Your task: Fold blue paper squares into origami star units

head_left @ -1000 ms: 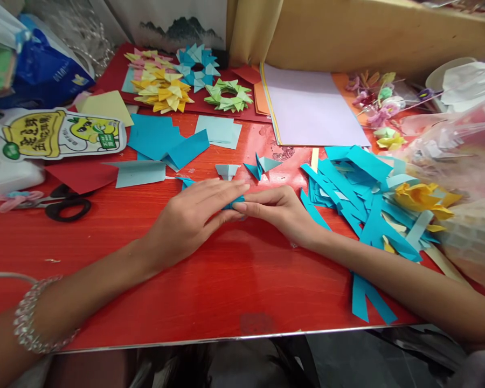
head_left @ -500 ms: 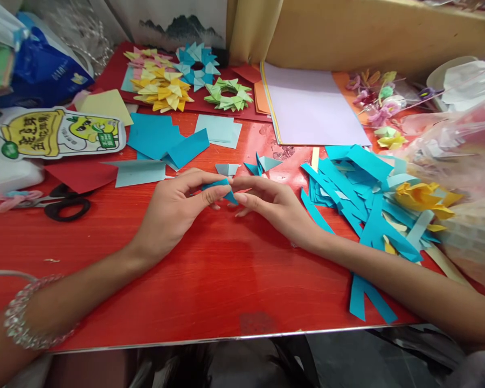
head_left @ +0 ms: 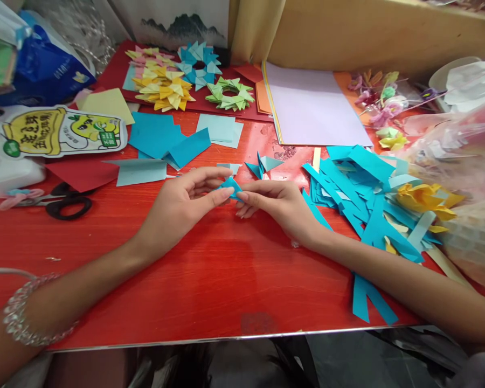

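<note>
A small folded blue paper (head_left: pixel 231 187) is held between both hands above the red table (head_left: pixel 210 291). My left hand (head_left: pixel 186 200) pinches its left side, the thumb on top. The fingertips of my right hand (head_left: pixel 277 203) close on its right corner. Just behind the hands lie a small folded light blue piece (head_left: pixel 231 167) and a folded piece in dark and light blue (head_left: pixel 263 164). Farther back are blue sheets (head_left: pixel 156 134), pale blue squares (head_left: pixel 220 129) and a creased pale blue paper (head_left: pixel 141 172).
Blue paper strips (head_left: pixel 347 188) pile up at the right, beside a yellow paper flower (head_left: pixel 426 199). Black-handled scissors (head_left: pixel 68 207) and a red paper (head_left: pixel 84 175) lie at the left. Folded paper rings (head_left: pixel 230 94) and a lilac sheet stack (head_left: pixel 315 105) are at the back.
The folded blue paper has turned and now shows a broader face between the hands. My right fingertips have shifted onto its right corner, and my left thumb has moved slightly right.
</note>
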A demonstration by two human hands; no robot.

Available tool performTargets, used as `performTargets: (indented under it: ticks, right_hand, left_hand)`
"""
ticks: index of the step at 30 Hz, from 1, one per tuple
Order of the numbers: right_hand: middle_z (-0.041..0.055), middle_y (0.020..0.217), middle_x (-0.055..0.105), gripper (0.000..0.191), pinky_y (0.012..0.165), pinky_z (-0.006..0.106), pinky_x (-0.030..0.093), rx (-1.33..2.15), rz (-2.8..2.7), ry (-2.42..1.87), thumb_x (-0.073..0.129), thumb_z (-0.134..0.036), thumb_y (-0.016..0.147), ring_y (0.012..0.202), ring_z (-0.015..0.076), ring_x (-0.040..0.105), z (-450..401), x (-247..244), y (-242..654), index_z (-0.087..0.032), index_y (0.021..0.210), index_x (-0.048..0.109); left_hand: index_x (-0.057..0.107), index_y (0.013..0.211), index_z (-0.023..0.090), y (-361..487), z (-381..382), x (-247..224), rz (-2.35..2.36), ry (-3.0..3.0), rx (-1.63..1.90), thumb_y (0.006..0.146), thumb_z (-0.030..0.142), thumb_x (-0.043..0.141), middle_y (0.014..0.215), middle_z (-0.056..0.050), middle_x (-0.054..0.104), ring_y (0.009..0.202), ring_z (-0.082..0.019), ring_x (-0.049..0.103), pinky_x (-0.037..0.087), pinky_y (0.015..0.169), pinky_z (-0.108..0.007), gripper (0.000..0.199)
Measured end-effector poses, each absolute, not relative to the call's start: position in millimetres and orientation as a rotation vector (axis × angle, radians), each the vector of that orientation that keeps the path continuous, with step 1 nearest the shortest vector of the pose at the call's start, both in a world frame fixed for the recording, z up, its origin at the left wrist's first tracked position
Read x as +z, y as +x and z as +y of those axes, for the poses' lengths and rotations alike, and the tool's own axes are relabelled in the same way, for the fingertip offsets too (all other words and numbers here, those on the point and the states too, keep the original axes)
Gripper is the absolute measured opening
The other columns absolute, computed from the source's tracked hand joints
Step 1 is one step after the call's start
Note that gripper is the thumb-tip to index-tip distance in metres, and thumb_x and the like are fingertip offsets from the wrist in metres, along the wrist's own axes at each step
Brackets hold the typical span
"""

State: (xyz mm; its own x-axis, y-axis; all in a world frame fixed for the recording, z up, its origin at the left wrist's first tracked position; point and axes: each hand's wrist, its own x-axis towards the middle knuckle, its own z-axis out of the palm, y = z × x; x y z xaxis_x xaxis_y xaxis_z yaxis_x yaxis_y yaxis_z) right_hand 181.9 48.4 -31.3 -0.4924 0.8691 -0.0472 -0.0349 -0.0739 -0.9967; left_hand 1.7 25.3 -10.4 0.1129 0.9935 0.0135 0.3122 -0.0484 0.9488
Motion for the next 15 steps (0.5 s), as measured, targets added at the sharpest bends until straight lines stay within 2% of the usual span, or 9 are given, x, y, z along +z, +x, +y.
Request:
performTargets:
  ticks: [3, 7, 15]
  right_hand:
    - [0.0006, 0.07, 0.069, 0.017, 0.064, 0.023, 0.055, 1.611, -1.445, -0.938, 0.067, -0.029, 0.077, 0.063, 0.0102, 0.065, 49.7, -31.4, 181.9, -0.014, 0.084, 0.071]
    - [0.0006, 0.072, 0.069, 0.024, 0.063, 0.024, 0.054, 1.606, -1.367, -0.949, 0.068, -0.028, 0.076, 0.064, 0.0104, 0.064, 50.9, -33.2, 182.3, -0.014, 0.095, 0.07]
    - [-0.0004, 0.073, 0.068, 0.036, 0.067, 0.026, 0.052, 1.609, -1.452, -0.954, 0.069, -0.029, 0.075, 0.065, 0.0102, 0.061, 50.2, -34.0, 183.3, -0.019, 0.11, 0.067]
  left_hand:
    - [0.063, 0.113, 0.021, -0.9, 25.6, -10.8, 1.325, 1.604, 0.961, 0.079, 0.032, 0.062, 0.113, -0.004, 0.067, 0.104, -0.02, 0.061, 0.05, 0.09, -0.031, 0.036]
    - [0.056, 0.124, 0.025, -3.7, 23.9, -14.3, 1.341, 1.852, 0.917, 0.083, 0.031, 0.057, 0.123, -0.002, 0.062, 0.108, -0.019, 0.059, 0.047, 0.095, -0.031, 0.041]
    - [0.05, 0.13, 0.025, -3.9, 21.3, -17.9, 1.427, 2.379, 0.842, 0.09, 0.023, 0.043, 0.116, -0.002, 0.065, 0.098, -0.017, 0.063, 0.047, 0.091, -0.028, 0.04]
